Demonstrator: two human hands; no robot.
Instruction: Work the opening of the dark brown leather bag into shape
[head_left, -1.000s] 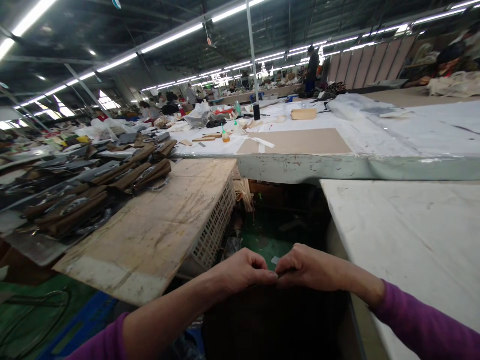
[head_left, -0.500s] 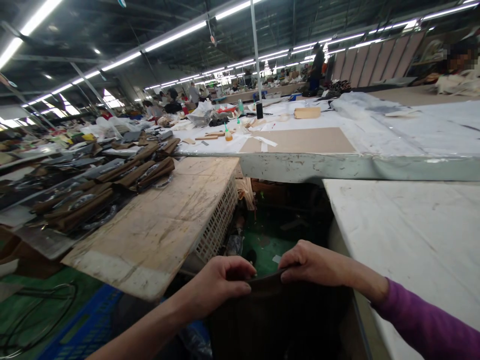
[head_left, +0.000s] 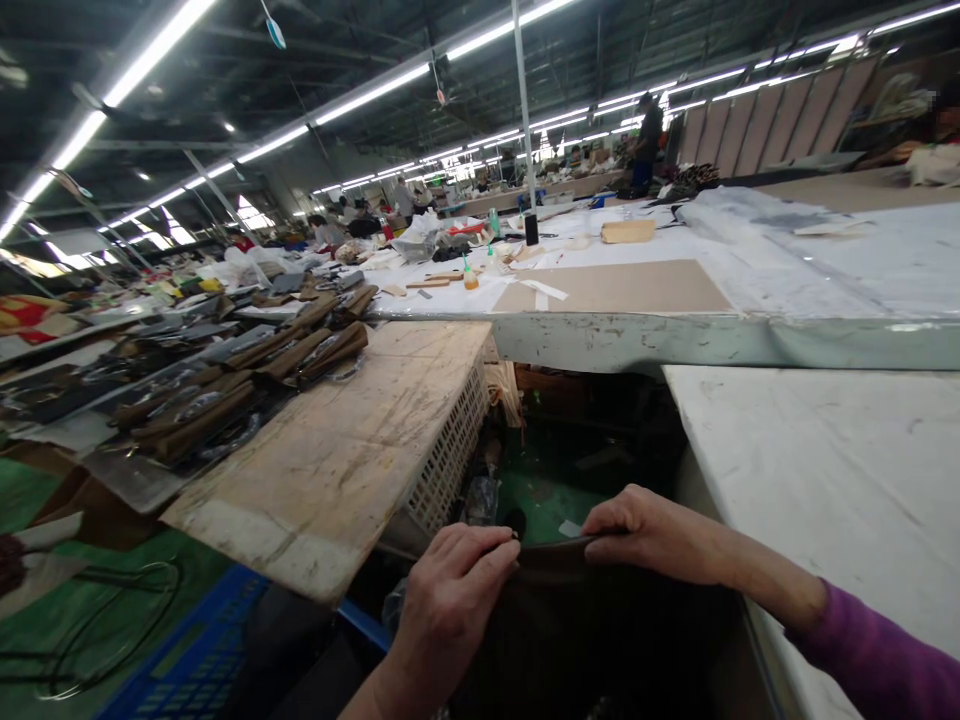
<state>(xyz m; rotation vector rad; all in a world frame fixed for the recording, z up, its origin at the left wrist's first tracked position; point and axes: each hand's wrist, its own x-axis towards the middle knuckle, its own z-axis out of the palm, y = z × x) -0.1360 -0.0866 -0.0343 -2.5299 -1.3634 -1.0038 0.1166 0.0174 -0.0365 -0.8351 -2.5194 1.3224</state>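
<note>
Both hands are at the upper edge of a dark brown sheet of leather or cloth (head_left: pixel 553 562) that hangs over my lap; its lower part is lost in shadow. My left hand (head_left: pixel 459 588) pinches the edge at its left end, thumb and fingers together. At the right end my right hand (head_left: pixel 651 532) grips the same edge between thumb and curled fingers. Between the two hands the edge runs nearly straight.
A worn board (head_left: pixel 337 430) lies left, above a white plastic basket (head_left: pixel 444 452). Brown pieces (head_left: pixel 300 350) are heaped farther left. A blue crate (head_left: pixel 180 650) sits low left. A white-covered table (head_left: pixel 840 450) stands right; a long worktable (head_left: pixel 585 340) crosses ahead.
My left thumb and fingers have come together on the sheet's edge, and that hand has turned more upright. My right hand keeps its grip. The view has swung slightly left.
</note>
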